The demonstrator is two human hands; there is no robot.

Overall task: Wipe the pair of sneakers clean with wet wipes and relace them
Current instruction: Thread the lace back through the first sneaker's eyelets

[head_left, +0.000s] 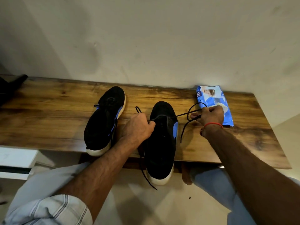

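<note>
- Your left hand (138, 125) is curled at the throat of the nearer sneaker (160, 143), fingers pinching the black shoelace (183, 114) where it leaves the eyelets; a short loop of lace rises just beyond the knuckles.
- Your right hand (211, 115) is out to the right of that sneaker, fingers and thumb closed on the lace's other run, which is drawn in a line from the sneaker's tongue to the hand, then loops and hangs down towards the table edge.
- The sneaker itself lies lengthwise away from you, toe to the wall, white heel overhanging the front edge of the wooden table (48, 120); a loose lace tail dangles below the heel.
- The relation that counts: the eyelets sit directly under your left fingers, while the free run lies to the sneaker's right, in your right hand. Judged from this, the next pull runs crosswise to the shoe's long axis.
- The second sneaker (105, 120) lies left of the first, toe angled to the wall, looking already laced.
- The blue wet-wipes packet (214, 96) rests flat beyond your right hand, to the sneaker's right, against the wall.
</note>
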